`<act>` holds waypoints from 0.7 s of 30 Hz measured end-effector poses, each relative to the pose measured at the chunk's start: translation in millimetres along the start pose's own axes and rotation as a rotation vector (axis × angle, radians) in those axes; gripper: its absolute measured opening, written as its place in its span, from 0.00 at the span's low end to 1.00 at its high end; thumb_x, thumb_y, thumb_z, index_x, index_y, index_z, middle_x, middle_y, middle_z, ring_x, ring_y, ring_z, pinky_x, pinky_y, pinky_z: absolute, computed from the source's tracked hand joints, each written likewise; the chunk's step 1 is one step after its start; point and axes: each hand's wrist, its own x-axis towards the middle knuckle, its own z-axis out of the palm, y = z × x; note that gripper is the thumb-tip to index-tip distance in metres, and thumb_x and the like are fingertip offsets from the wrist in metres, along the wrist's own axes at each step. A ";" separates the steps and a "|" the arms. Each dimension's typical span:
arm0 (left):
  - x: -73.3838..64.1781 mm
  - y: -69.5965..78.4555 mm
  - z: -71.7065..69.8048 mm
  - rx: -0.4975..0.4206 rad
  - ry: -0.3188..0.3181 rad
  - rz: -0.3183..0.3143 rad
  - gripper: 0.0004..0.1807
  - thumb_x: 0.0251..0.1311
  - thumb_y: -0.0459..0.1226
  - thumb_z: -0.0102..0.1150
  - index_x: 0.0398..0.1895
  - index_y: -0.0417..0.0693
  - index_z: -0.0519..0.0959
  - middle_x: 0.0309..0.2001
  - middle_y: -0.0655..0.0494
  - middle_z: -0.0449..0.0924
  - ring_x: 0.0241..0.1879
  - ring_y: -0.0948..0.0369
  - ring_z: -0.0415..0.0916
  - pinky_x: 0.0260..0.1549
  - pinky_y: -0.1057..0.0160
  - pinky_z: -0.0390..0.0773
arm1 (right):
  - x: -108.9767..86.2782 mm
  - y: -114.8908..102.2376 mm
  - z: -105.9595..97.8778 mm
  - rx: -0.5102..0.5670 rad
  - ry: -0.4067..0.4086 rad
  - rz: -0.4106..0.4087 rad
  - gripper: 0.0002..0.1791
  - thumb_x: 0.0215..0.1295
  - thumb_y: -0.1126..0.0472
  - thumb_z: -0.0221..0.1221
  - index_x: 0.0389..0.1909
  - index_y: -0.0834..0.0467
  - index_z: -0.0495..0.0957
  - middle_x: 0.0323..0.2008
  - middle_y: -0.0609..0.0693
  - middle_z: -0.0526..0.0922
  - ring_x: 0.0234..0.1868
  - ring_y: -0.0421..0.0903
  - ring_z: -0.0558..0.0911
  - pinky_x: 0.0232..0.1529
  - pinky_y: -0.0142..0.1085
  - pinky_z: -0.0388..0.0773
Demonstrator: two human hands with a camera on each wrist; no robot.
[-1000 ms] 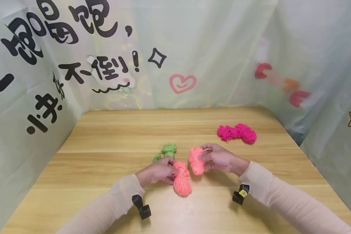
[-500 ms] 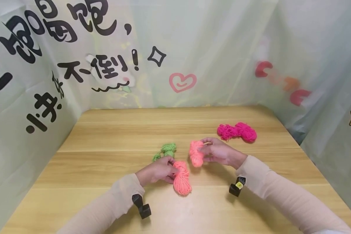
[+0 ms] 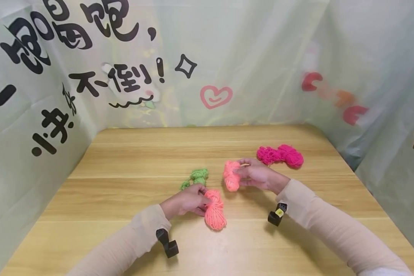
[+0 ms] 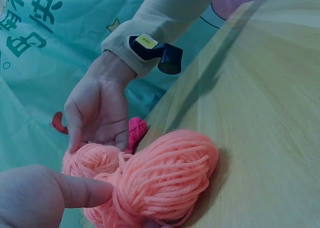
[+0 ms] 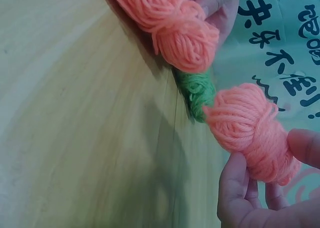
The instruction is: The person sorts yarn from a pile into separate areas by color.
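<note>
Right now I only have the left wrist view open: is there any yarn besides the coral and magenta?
Observer: Yes, the head view shows a green skein just beyond the left hand.

Operator: And that magenta yarn, I only get a corner of it?

Observer: The head view shows all of it: a bundle with two bulges, lying on the table beyond the right hand.

Operator: How is the right hand holding its coral skein?

Observer: In the right wrist view, it is gripped with the thumb on one side and fingers on the other.
</note>
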 end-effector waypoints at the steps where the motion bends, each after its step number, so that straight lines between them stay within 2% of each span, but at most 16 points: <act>1: -0.1 0.1 0.1 0.000 0.000 0.000 0.15 0.63 0.26 0.55 0.50 0.34 0.64 0.36 0.40 0.73 0.32 0.53 0.76 0.34 0.55 0.84 | 0.8 -0.4 -0.3 0.000 0.000 0.000 0.26 0.66 0.70 0.54 0.61 0.68 0.56 0.39 0.53 0.75 0.39 0.45 0.76 0.48 0.42 0.78; 11: -2.2 1.1 0.4 0.002 -0.003 0.005 0.14 0.63 0.26 0.55 0.48 0.35 0.64 0.36 0.41 0.73 0.32 0.53 0.76 0.34 0.55 0.84 | 10.4 -3.9 -1.1 0.015 0.037 0.012 0.28 0.68 0.70 0.53 0.64 0.68 0.53 0.40 0.54 0.74 0.41 0.45 0.76 0.52 0.44 0.77; 21: -1.9 1.5 0.5 0.010 0.003 0.003 0.15 0.63 0.26 0.56 0.49 0.35 0.64 0.36 0.40 0.73 0.33 0.53 0.77 0.35 0.55 0.84 | 17.2 -6.7 -2.2 0.035 0.033 0.015 0.21 0.68 0.70 0.53 0.57 0.64 0.58 0.35 0.51 0.75 0.37 0.44 0.76 0.45 0.39 0.78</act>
